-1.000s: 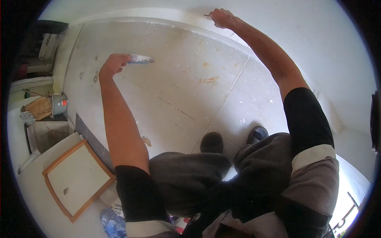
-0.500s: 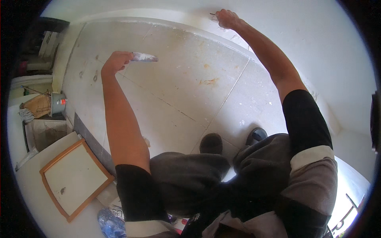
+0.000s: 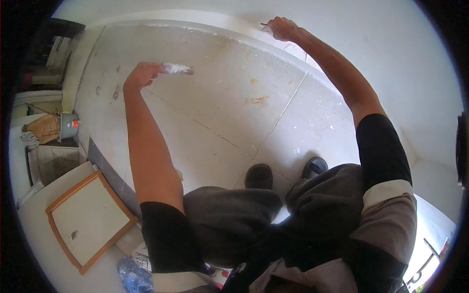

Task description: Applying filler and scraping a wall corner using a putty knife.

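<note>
My left hand (image 3: 142,74) is closed on a flat putty knife (image 3: 177,69) held level above the tiled floor. White filler is smeared over its blade, which points right. Up at the wall, my right hand (image 3: 284,29) grips a small scraper (image 3: 266,28); only its thin dark edge and a pale part of the blade show left of the fingers. Its handle is hidden in the fist. The scraper is close to the white wall (image 3: 361,34), but I cannot tell whether it touches.
Pale floor tiles (image 3: 215,102) with stains and white specks lie below my arms. My shoes (image 3: 259,177) stand on them. At left are a grey bucket (image 3: 69,126), a mop head (image 3: 30,140) and a wood-framed panel (image 3: 93,222). A blue plastic bag (image 3: 133,274) lies at lower left.
My right hand has moved slightly right and down along the wall, and more of the scraper shows. The left hand's putty knife has turned a little, showing more of its whitened face.
</note>
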Motion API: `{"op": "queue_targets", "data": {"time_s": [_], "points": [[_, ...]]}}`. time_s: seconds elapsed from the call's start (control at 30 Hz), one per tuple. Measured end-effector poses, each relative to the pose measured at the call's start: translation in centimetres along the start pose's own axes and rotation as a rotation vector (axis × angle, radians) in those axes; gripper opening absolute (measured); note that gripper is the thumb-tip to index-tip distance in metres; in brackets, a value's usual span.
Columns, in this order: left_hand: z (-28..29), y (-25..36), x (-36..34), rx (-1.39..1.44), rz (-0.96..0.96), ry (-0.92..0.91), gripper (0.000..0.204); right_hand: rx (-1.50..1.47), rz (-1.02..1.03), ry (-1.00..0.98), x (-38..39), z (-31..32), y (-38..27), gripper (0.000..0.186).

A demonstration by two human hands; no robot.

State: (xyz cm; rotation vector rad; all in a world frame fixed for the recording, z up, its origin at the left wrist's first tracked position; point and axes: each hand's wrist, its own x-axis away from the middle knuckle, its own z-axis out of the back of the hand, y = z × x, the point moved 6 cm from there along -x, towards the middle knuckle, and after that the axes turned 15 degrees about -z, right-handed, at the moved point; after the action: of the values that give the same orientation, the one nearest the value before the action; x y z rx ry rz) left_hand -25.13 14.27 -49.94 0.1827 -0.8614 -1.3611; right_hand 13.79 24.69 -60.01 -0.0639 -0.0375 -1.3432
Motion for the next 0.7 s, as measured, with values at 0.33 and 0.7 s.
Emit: {"op": "queue_targets", "data": {"time_s": [0.33,0.7], "points": [[0.0,0.7,0.1,-0.016,-0.004,0.021,0.025,-0.135,-0.069,0.180,-2.9,1.8,-0.2,0.015],[-0.4,0.7,0.4,-0.050,-0.013,0.117,0.021,-0.113,-0.107,0.199,-4.4,2.7,-3.1,0.016]]}}
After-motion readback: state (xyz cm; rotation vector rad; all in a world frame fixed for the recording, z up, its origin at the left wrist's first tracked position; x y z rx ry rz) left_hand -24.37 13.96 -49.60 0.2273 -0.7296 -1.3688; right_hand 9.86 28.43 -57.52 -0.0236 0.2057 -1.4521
